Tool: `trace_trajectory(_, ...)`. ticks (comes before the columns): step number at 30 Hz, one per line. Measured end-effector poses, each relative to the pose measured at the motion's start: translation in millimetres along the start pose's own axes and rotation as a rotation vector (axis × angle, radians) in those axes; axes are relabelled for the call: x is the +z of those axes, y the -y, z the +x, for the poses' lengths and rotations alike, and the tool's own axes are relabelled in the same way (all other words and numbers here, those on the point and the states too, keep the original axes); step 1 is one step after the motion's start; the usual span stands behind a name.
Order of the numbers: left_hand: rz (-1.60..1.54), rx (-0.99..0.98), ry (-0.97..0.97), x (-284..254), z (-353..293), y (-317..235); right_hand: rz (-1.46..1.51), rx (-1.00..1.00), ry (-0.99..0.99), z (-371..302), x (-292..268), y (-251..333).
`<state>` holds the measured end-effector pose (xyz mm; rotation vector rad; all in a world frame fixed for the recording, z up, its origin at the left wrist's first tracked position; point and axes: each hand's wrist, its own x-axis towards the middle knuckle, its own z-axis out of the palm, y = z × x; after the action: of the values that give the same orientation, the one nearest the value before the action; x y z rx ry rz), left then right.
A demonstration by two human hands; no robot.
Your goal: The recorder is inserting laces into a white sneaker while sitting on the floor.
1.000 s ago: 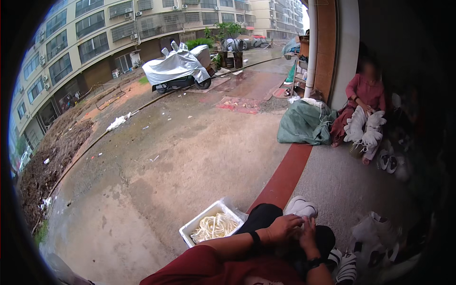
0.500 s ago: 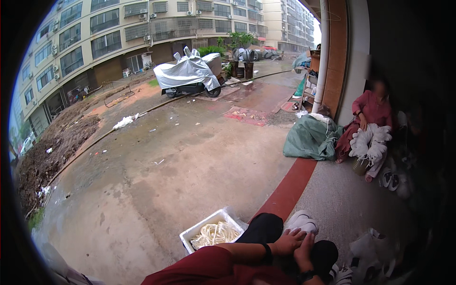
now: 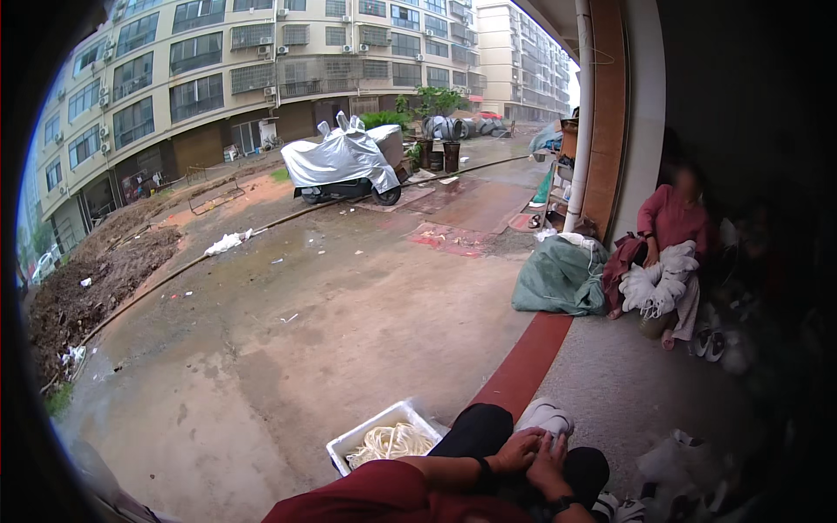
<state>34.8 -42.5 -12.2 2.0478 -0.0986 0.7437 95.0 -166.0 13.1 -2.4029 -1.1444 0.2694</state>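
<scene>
At lower centre, the left hand and right hand are touching at the near end of footwear; left of them, cords are lying in a box. At right, a sack is sitting left of a co-worker. Upper left, a scooter is standing before a building.

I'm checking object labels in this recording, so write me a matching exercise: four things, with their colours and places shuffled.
1. shoe-like bundle
2. box
3. sack
4. cover

A. green, beside the seated person
B. silver, draped over a two-wheeled vehicle
C. white, just beyond the right hand
D. white, holding cream cords

Pairs: 1-C; 2-D; 3-A; 4-B
</scene>
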Motion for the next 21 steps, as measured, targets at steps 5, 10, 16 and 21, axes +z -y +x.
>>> trace_trajectory(5,-0.110,-0.103,0.051,-8,-1,-20,0.049,-0.006,-0.044,-9,1,-3)
trace_trajectory(10,-0.775,-0.614,-0.045,-62,-9,-13,0.185,-0.150,-0.089,-22,-17,-36)
trace_trajectory(16,-0.606,-0.854,-0.604,-174,-92,95,0.065,0.158,-0.234,-25,-39,-84)
trace_trajectory(21,-0.520,-1.300,-0.826,-205,-179,140,0.011,0.149,-0.194,-11,-33,-86)
